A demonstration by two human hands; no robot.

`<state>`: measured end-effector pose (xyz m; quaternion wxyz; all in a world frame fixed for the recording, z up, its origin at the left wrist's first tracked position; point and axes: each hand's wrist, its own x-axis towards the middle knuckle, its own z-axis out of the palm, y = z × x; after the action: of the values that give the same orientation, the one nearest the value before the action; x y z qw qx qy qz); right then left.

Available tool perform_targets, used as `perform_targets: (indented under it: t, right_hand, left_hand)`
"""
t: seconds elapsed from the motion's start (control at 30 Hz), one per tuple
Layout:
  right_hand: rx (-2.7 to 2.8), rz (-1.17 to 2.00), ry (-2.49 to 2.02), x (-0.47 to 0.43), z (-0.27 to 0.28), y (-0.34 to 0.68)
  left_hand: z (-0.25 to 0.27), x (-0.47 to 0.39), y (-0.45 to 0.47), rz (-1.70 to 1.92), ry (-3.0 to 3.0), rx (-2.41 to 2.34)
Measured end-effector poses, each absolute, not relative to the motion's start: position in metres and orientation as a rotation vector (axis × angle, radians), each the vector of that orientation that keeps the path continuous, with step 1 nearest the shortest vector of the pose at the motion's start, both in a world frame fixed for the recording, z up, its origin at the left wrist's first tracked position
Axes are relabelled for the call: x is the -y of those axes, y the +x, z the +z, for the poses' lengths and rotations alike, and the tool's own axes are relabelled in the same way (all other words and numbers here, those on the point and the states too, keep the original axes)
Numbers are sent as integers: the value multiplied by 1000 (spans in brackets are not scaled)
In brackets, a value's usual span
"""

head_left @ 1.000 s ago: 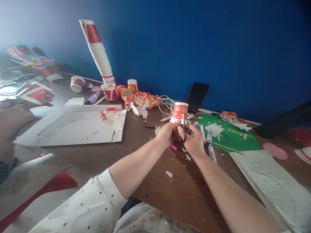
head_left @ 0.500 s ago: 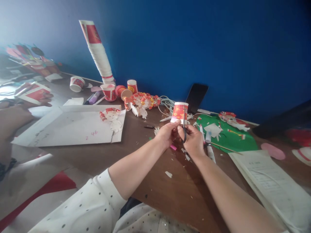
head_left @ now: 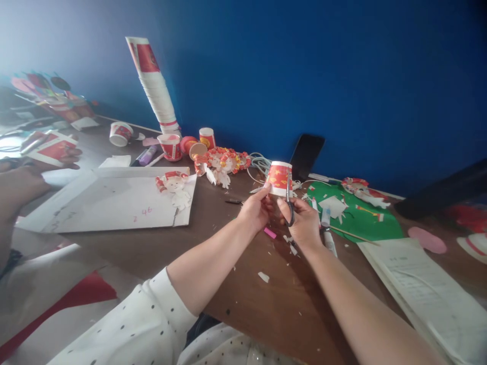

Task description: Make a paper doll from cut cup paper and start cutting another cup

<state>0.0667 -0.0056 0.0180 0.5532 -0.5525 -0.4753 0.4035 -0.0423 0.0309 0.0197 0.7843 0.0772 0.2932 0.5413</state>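
Observation:
My left hand grips a red and white paper cup at its lower left side, holding it above the table. In my right hand is a pair of dark-handled scissors, fingers wrapped round the handles. The scissor blades point up along the cup's right side; whether they are apart or together I cannot make out. White paper scraps and a pink strip lie on the table beneath my hands.
A tall leaning stack of paper cups stands at the back left. Paper figures lie near it, and a white board in front. A phone leans on the wall. Another person's hand holds red-white paper at far left.
My left hand has shifted slightly left and down on the cup, showing more of the cup's lower edge. The scissors stay at its right side.

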Motion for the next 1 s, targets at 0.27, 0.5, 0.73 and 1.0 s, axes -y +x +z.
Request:
perform_targets:
  t: [0.27, 0.5, 0.73, 1.0]
  right_hand:
    - [1108, 969, -1326, 7, 18, 65]
    - [1088, 967, -1330, 8, 19, 65]
    - [1133, 934, -1341, 6, 19, 68]
    - [1105, 947, -1344, -1, 12, 73]
  left_hand:
    - [13, -30, -41, 1140, 220, -656]
    - [15, -29, -41, 1146, 217, -665]
    - [19, -29, -41, 1190, 163, -637]
    - [19, -29, -42, 1150, 182, -600]
